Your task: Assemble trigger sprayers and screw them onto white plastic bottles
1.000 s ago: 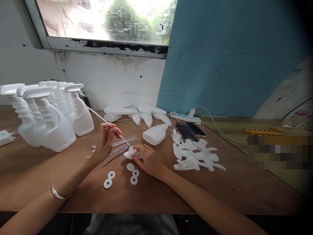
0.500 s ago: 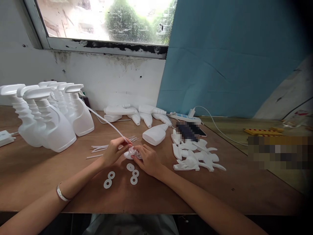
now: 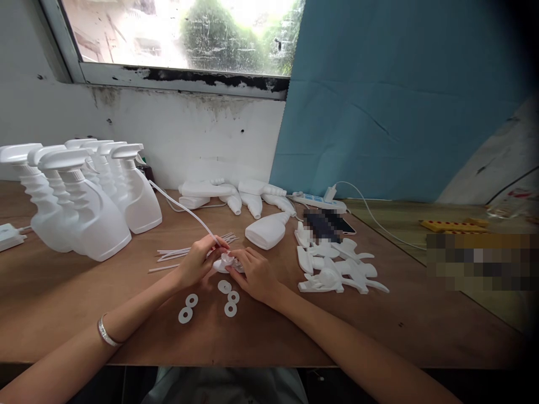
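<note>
My left hand (image 3: 200, 261) is closed on the lower end of a thin white tube (image 3: 185, 207), which slants up and left from the fingers. Its end meets a white spray trigger head (image 3: 227, 261), partly hidden by fingers. My right hand (image 3: 255, 272) grips that spray head just above the table. Whether the tube sits inside the head's opening I cannot tell. Nearer to me lie several flat white ring washers (image 3: 231, 309). Beside my left hand, more thin white tubes (image 3: 170, 255) rest on the wood.
Assembled white spray bottles (image 3: 96, 219) stand at the left. White bottles without heads (image 3: 265, 230) lie at the back. Loose spray heads (image 3: 332, 275) are piled on the right, near a blurred phone (image 3: 347, 224) and a power strip (image 3: 320, 202). A wall closes off the far side.
Both hands stay nearly in place. My left hand, with the tube's end, has shifted very slightly against the spray head.
</note>
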The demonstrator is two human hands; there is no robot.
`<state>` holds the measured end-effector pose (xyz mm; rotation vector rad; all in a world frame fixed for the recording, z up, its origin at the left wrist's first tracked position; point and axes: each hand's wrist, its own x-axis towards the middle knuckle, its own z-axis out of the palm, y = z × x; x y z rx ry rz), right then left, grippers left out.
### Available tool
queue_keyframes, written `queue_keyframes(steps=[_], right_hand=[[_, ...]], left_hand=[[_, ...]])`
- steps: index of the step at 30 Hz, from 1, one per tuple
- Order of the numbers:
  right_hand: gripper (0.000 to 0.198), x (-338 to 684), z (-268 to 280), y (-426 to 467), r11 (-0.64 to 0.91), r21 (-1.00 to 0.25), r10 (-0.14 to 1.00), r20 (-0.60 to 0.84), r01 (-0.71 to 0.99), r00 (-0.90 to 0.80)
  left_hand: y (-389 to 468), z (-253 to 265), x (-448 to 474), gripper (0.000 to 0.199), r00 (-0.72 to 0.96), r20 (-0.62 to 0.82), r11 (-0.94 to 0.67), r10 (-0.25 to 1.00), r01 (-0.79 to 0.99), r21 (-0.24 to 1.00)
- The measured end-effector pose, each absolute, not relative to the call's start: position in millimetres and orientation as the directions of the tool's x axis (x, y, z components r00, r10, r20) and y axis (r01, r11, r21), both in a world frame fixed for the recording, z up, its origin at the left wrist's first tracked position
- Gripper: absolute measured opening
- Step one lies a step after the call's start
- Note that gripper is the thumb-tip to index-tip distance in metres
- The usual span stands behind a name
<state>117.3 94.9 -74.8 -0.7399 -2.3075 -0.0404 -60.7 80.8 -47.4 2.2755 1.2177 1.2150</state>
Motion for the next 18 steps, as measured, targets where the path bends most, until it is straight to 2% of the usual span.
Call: queue_keyframes(steps=[5, 18], right_hand=[[0.020, 116.8, -75.7, 95.2, 0.840, -0.216, 0.504, 0.650, 0.497, -0.569], [0.020, 116.5, -77.6, 96.1, 0.835, -0.229, 0.512, 0.657, 0.500, -0.554]], left_hand=[[80.1, -47.2, -56.8, 0.015, 0.288, 0.545, -0.601, 0.788, 0.552, 0.578], [79.6, -48.6, -52.2, 0.015, 0.234, 0.578, -0.592, 0.782, 0.569, 0.571]])
